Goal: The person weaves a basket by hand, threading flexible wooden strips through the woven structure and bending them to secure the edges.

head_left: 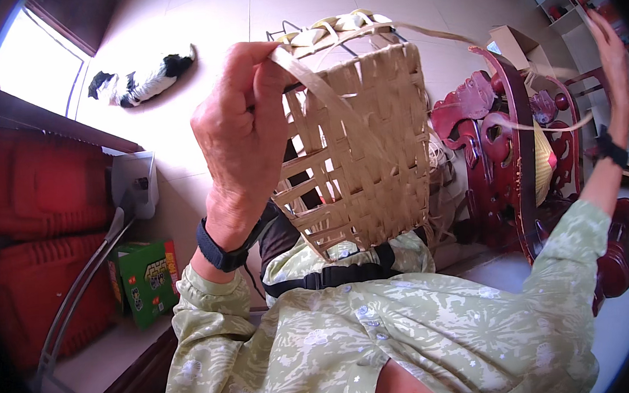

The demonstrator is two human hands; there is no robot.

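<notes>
Green printed cardboard box at far left hides its contents; the left hand pinches a pale, flat fibre strip, thumb against forefinger, at the upper left corner of a tan basket woven from flat strips; the basket is above the lap, likely light, springy and snag-prone, its braided rim probably the surer hold, its inside mostly hidden; a brown cardboard box farther right shows no clear contents; whether the raised, blurred right hand grips anything, I cannot tell.

My pale-green shirt has white patterns and small buttons; I wear black wristbands and a buckled black strap.
</notes>
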